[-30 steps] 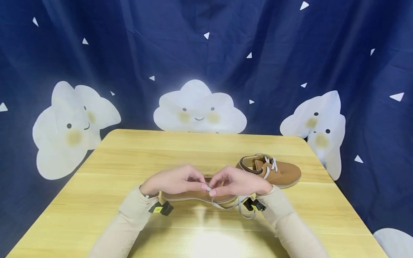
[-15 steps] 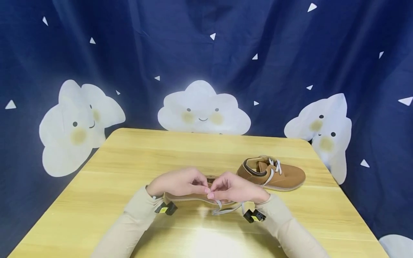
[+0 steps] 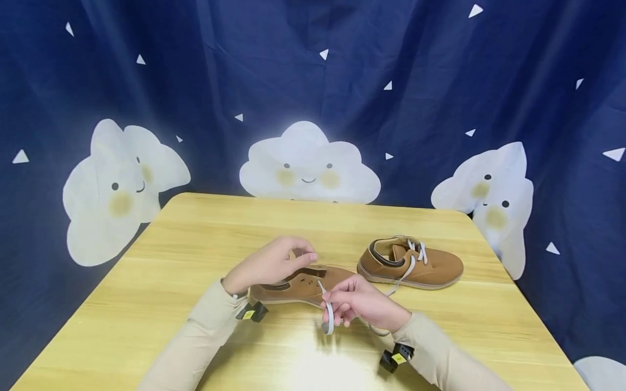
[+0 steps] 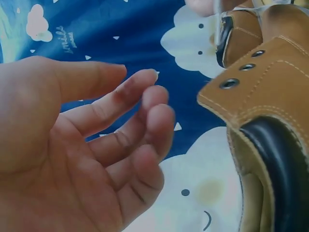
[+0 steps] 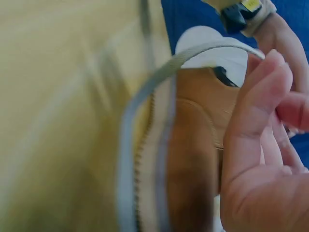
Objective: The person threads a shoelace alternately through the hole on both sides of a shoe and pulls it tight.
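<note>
Head, right hand [image 3: 359, 305]: clamped on a flat pale-grey fabric lace [image 3: 330, 319].
Head, low brown leather shoe [image 3: 281, 294]: on the pale wooden counter [image 3: 244, 228], toe to the right, left of and nearer than the laced brown leather shoe [image 3: 437, 266].
Left wrist, left hand [image 4: 79, 154]: relaxed, loosely bent, beside the low shoe's metal-ringed eyelets [image 4: 229, 83], not touching.
Right wrist, lace: arcs out of the right hand.

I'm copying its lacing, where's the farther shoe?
In the head view, the farther shoe sits right of centre on the table, beyond the right hand.
</note>
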Tool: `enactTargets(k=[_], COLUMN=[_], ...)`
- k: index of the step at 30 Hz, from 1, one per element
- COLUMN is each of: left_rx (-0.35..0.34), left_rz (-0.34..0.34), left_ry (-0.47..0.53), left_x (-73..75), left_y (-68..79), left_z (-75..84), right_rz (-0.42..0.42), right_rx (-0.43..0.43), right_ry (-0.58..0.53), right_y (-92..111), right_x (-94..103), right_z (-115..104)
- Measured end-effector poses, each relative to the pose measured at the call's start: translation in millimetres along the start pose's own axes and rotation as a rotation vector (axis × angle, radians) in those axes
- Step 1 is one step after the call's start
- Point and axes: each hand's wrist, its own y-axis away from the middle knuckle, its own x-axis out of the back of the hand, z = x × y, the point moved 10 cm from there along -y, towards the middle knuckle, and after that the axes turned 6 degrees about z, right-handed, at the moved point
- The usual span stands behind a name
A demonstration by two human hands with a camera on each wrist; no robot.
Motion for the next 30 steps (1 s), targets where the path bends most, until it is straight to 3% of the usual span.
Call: enactTargets(k=[4,10,22,30], left_rx=[0.001,-0.004,-0.072,-0.01], left_rz=[-0.007,-0.066,-0.161,-0.156], left_ry=[-0.015,0.006,0.081,0.089], left_x=[-5.8,-18.8,-34.2,-36.9], left_y=[-1.3,0.0,0.8,-0.3], left_z=[-3.5,-1.5,1.4,-5.6], right_rz=[-0.013,0.008,0.067,0.135], right_rx=[-0.012,-0.072,-0.082,-0.077], right_ry=[-0.084,-0.106,-0.116,-0.079], right_y=[0,-3,-10,-14], right_x=[-0.8,-0.5,-3.7,2.5], right_z=[12,26,23,21])
